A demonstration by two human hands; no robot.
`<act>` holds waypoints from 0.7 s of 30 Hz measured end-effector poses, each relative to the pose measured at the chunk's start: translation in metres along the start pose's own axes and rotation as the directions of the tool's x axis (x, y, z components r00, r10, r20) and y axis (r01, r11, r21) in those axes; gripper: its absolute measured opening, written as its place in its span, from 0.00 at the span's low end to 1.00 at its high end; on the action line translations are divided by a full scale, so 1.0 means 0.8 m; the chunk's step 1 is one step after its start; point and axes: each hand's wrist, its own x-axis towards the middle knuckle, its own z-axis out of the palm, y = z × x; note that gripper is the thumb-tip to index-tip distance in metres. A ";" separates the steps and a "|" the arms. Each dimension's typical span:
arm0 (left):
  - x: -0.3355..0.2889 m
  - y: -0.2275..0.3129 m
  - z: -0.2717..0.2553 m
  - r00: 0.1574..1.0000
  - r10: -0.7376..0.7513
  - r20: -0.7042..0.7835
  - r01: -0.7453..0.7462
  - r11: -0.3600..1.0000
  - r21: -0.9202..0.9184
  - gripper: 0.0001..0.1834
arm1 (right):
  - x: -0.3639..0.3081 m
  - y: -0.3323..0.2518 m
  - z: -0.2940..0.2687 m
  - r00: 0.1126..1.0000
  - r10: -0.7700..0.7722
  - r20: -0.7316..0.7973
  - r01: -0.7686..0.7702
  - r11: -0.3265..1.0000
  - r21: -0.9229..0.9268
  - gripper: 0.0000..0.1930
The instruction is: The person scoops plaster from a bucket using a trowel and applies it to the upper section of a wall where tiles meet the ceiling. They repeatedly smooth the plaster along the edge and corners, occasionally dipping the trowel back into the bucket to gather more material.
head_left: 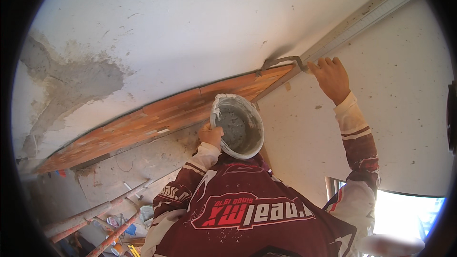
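Note:
My left hand [210, 135] grips the rim of a pale, mortar-smeared bucket [255, 126], held tilted in front of my chest. Grey wet mortar [232, 127] coats its bottom. My right hand [331, 78] is raised at the upper right, fingers wrapped round the handle of a trowel with a cranked metal neck [288, 59]. The neck reaches left to the top edge of the brick-coloured wall cladding [190, 101], near its right end. The trowel's blade is seen almost edge-on, so whether it carries mortar is unclear.
The white wall above the cladding bears a rough grey patch [90, 78]. A pale strip [366, 16] runs along the corner beside the right-hand wall [400, 90]. Rusty scaffold pipes [97, 214] stand at lower left, with clutter below. Bright light comes through an opening [400, 214] at lower right.

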 end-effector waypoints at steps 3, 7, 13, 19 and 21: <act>-0.007 0.012 0.003 1.000 -0.009 -0.019 0.009 1.000 0.001 0.09 | -0.002 -0.001 0.004 1.000 0.007 0.016 -0.007 1.000 -0.009 0.16; -0.006 0.012 -0.001 1.000 0.001 0.009 -0.001 1.000 0.008 0.08 | -0.004 -0.003 0.009 1.000 0.006 0.004 -0.006 1.000 -0.013 0.16; -0.005 0.009 0.002 0.999 0.032 -0.006 -0.032 0.999 -0.032 0.03 | -0.004 -0.006 0.008 1.000 0.006 0.011 -0.006 1.000 -0.024 0.17; -0.005 0.011 0.001 1.000 0.022 -0.017 -0.023 1.000 -0.022 0.03 | -0.004 -0.005 0.013 1.000 -0.001 -0.014 0.001 1.000 -0.028 0.19; -0.004 0.009 0.000 0.999 0.026 -0.023 -0.026 0.999 -0.025 0.03 | -0.003 -0.006 0.013 1.000 -0.001 -0.001 0.001 0.999 -0.039 0.19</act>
